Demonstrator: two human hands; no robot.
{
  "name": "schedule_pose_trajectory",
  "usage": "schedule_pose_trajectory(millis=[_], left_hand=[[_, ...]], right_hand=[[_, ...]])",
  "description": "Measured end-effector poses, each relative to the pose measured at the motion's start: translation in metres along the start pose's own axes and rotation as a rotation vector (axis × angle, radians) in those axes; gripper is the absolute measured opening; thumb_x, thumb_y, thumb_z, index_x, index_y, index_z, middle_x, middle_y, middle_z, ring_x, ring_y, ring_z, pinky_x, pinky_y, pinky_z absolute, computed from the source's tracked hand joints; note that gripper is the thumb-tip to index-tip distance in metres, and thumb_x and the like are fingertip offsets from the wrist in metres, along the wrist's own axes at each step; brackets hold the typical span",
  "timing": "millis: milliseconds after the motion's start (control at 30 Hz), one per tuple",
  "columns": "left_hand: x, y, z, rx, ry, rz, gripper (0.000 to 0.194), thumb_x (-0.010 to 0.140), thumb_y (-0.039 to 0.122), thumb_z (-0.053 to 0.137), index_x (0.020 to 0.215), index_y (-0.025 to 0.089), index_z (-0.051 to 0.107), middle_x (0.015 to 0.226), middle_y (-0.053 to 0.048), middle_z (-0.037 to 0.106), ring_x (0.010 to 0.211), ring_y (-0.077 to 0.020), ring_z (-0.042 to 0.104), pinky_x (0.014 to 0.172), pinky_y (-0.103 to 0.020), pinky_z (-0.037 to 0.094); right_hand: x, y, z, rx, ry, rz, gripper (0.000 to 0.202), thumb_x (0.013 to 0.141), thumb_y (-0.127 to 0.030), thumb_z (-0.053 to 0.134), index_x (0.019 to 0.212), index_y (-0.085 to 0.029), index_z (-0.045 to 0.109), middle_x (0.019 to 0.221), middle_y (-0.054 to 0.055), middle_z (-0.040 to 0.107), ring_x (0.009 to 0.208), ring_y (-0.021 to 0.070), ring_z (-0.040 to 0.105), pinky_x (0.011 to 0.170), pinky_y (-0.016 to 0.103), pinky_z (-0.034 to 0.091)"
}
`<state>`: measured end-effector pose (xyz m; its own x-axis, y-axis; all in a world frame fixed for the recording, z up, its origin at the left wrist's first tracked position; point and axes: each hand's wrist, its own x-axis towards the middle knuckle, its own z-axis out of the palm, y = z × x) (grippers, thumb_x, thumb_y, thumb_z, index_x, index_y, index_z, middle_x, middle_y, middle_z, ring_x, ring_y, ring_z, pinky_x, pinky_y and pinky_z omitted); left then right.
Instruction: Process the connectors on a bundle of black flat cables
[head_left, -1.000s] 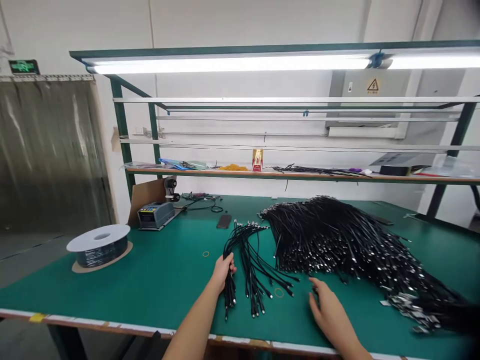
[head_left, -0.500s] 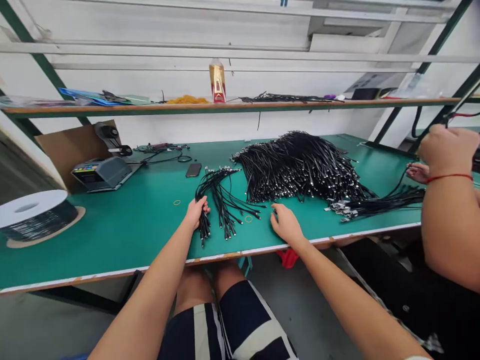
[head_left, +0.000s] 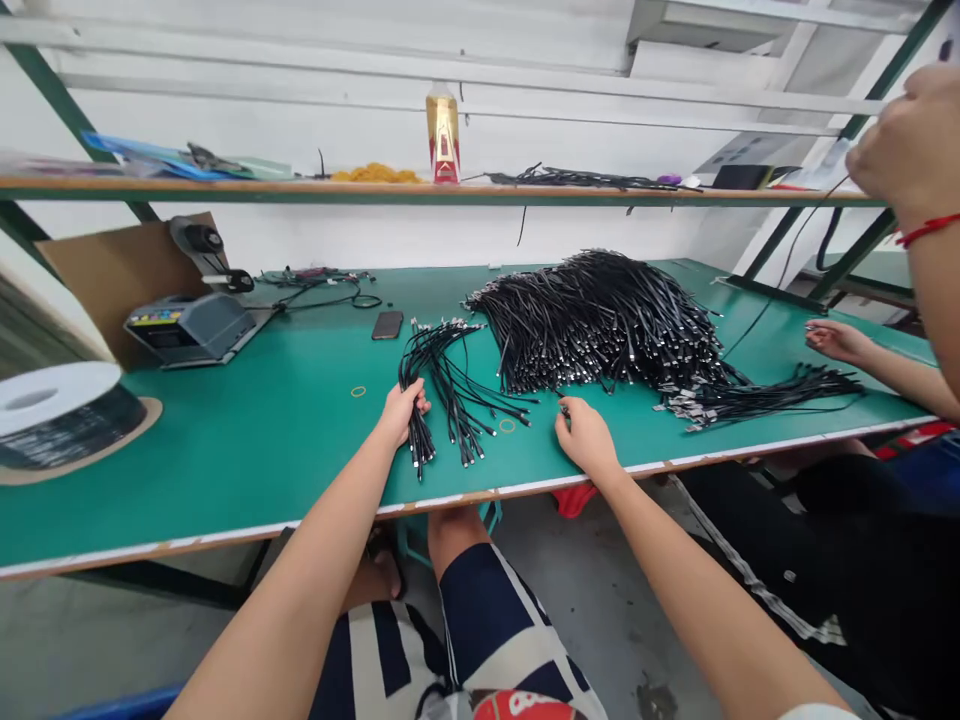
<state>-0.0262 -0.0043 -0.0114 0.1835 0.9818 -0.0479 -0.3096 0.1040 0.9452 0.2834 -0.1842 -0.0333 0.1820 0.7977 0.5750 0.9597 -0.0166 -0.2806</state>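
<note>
So the left hand (head_left: 405, 410) has its fingers wrapped right around a bunch of black cables (head_left: 422, 448), which runs through the fist with metal ends up at 1 o'clock and the others hanging out at 5. Right beside it at 3 o'clock there's a looser fan of cables (head_left: 459, 405) lying flat on the green bench (head_left: 255, 440). The right hand (head_left: 589, 435) is curled near the bench edge, thumb side in; there's something dark at the fingertips, but I can't tell if it's gripping anything. Straight up at 12 o'clock from it sits the massive cable pile (head_left: 607, 320). Writing-wise, the gold and red bottle (head_left: 442, 140) on the shelf (head_left: 300, 192) has some print, way too small to read. Going round from the left hand: phone (head_left: 388, 325) near 12, grey machine (head_left: 191, 330) between 9 and 10, white spool (head_left: 60, 385) at 9. One rubber band (head_left: 508, 426) lies between the two hands. Off the right hand's 3 o'clock is a smaller bundle (head_left: 772, 397), and a co-worker's raised hand (head_left: 911, 145) with a red wristband (head_left: 928, 230) hangs at 2. The loose fan sits between the left hand and the pile.
</note>
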Motion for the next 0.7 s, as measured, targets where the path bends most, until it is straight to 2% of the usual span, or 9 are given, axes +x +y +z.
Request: schedule_pose_trajectory(millis=[400,700], left_hand=[[-0.001,0.0002,0.0019,-0.123,0.009,0.001,0.027,0.095,0.031,0.063,0.116,0.015,0.062,0.108,-0.007,0.066,0.085,-0.0177,0.066,0.071,-0.034,0.059],[-0.007,0.0049,0.0038,-0.126,0.029,-0.042,0.025,0.095,0.03,0.063,0.114,0.014,0.062,0.103,-0.006,0.066,0.079,-0.0156,0.065,0.066,-0.031,0.058]], right_hand=[[0.0025,-0.0012,-0.0042,-0.024,-0.05,-0.006,0.029,0.098,-0.034,0.06,0.12,-0.015,0.061,0.117,0.009,0.064,0.101,0.021,0.065,0.088,0.041,0.057],[0.0031,-0.0052,-0.0069,0.074,-0.087,0.001,0.029,0.098,-0.036,0.06,0.118,-0.015,0.062,0.113,0.008,0.065,0.099,0.0204,0.065,0.087,0.041,0.057]])
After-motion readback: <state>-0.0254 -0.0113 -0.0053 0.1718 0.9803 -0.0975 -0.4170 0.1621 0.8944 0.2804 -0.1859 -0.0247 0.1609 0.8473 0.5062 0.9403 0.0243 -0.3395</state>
